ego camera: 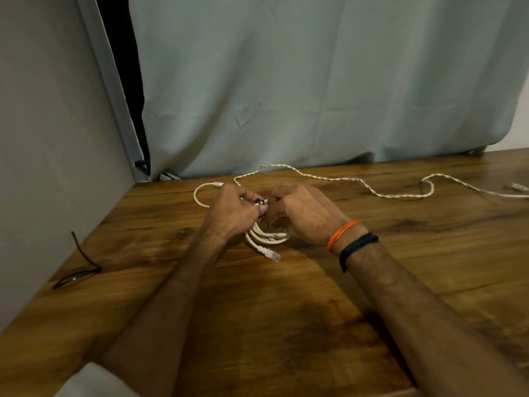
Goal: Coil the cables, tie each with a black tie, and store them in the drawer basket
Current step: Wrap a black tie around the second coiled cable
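A coiled white cable [264, 239] lies on the wooden table [286, 310] between my hands, its clear plug [272, 255] pointing toward me. My left hand [233, 212] grips the top of the coil. My right hand [303, 213] pinches a thin black tie [260, 200] at the same spot on the coil, fingers curled. One loop of the cable [200, 196] sticks out to the left of my left hand. A second, twisted white cable [372, 190] runs loose across the table behind my hands.
Another black tie [78, 270] lies near the table's left edge by the grey wall. A pale curtain [315, 81] hangs along the back. A small connector [516, 187] rests at the far right edge.
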